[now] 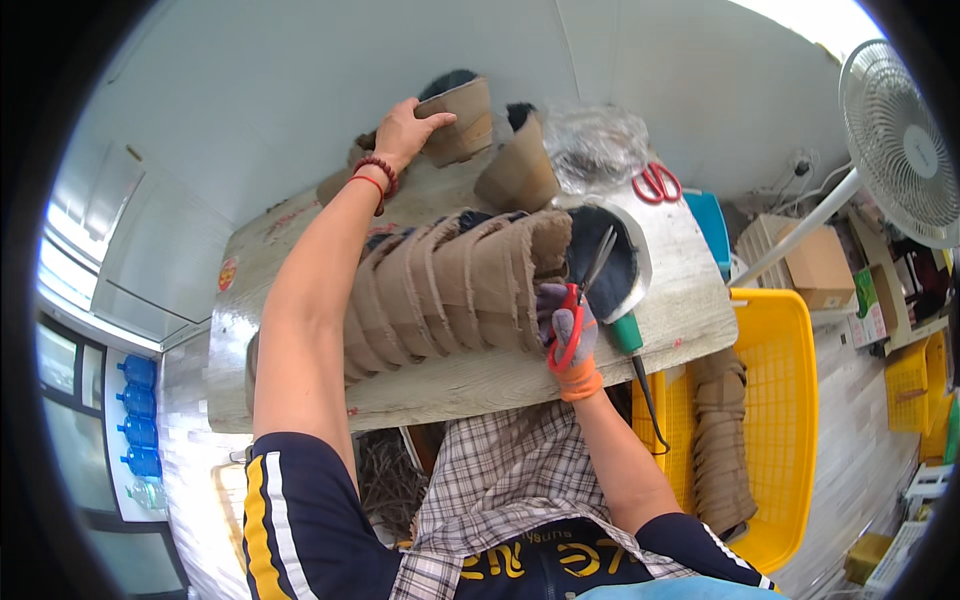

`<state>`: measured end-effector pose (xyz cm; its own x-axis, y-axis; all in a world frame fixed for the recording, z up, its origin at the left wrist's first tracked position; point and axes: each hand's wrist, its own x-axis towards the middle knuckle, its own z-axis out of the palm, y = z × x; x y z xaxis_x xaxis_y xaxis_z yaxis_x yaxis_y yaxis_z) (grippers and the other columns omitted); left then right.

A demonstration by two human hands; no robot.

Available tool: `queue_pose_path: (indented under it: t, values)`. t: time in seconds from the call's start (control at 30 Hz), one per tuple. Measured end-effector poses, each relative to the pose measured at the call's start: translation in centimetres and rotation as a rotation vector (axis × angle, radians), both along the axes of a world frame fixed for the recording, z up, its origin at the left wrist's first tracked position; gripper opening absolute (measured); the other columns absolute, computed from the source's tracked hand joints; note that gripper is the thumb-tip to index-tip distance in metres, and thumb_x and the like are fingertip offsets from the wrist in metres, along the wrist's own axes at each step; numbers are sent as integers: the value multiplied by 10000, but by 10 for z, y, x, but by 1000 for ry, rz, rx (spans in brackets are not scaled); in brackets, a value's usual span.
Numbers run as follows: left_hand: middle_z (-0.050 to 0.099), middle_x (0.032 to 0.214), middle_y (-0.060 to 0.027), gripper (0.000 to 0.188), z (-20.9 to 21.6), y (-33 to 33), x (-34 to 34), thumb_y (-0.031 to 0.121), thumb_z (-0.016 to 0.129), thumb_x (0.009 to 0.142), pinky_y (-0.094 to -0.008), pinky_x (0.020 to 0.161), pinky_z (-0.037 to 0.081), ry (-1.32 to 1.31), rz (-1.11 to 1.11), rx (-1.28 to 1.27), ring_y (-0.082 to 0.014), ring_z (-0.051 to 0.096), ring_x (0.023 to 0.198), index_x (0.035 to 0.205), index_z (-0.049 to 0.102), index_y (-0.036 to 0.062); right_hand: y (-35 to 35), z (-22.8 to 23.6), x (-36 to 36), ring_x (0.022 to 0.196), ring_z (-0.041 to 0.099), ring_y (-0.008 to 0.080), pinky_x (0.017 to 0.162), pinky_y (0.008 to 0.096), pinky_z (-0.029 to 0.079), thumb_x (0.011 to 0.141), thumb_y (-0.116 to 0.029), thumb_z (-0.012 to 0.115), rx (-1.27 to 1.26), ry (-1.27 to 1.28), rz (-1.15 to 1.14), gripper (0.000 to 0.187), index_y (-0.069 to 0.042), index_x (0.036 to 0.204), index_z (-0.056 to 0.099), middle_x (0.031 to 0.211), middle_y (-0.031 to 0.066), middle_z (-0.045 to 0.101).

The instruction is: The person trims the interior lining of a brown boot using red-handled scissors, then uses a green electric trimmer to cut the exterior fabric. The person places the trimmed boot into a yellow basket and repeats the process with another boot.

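My left hand (405, 135), bare with a red bead bracelet, reaches to the back of the table. Its thumb and fingers pinch the rim of a brown fabric cup-shaped piece (462, 125) with a dark lining. My right hand (575, 340) wears a grey-and-orange glove and grips red-handled scissors (598, 262), blades pointing up and away. Beside it lies a long row of nested brown fabric pieces (430, 290) with frayed edges. Another brown cup-shaped piece (520, 172) stands right of the one in my left hand. More brown pieces sit partly hidden behind my left wrist.
A clear plastic bag (595, 145) and second red-handled scissors (657, 183) lie at the back right. A green-handled corded tool (626, 332) rests by a dark rounded piece (605, 260). A yellow basket (785, 400) holds stacked brown pieces. A fan (905, 145) stands right.
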<state>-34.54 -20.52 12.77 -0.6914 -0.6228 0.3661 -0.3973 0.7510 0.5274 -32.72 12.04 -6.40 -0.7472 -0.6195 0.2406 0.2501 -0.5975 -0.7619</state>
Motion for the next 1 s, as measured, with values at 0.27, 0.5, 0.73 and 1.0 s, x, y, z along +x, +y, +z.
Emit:
queue_pose_path:
  t: [0.27, 0.5, 0.73, 1.0]
  values:
    - [501, 919, -122, 456, 155, 105, 154, 321, 772, 699, -352, 714, 434, 36, -360, -817, -314, 492, 818, 900, 503, 13, 21, 24, -3, 593, 552, 107, 482, 216, 421, 915, -336, 564, 131, -140, 5, 385, -30, 1147, 545, 797, 49, 616]
    - [484, 996, -130, 527, 124, 234, 271, 318, 807, 615, -351, 745, 431, -291, -835, -537, -321, 477, 828, 897, 487, 9, 166, 116, 46, 642, 501, 64, 568, 208, 398, 920, -226, 561, 257, 269, -241, 305, -5, 1132, 560, 751, 11, 560]
    - [505, 1065, -169, 565, -43, 272, 310, 463, 709, 676, -387, 797, 441, -567, -1195, -160, -340, 509, 897, 940, 522, 1, 212, 122, 129, 784, 603, 126, 677, 258, 478, 793, -96, 687, 1116, 841, 78, 284, -47, 1061, 606, 824, 46, 631]
    - [461, 1324, -122, 536, -103, 286, 349, 496, 585, 840, -344, 830, 402, -100, -668, 207, -243, 494, 923, 1185, 596, 87, 202, 53, 139, 874, 606, 288, 743, 371, 496, 734, -223, 715, 1218, 1258, 179, 279, -110, 964, 607, 919, 91, 630]
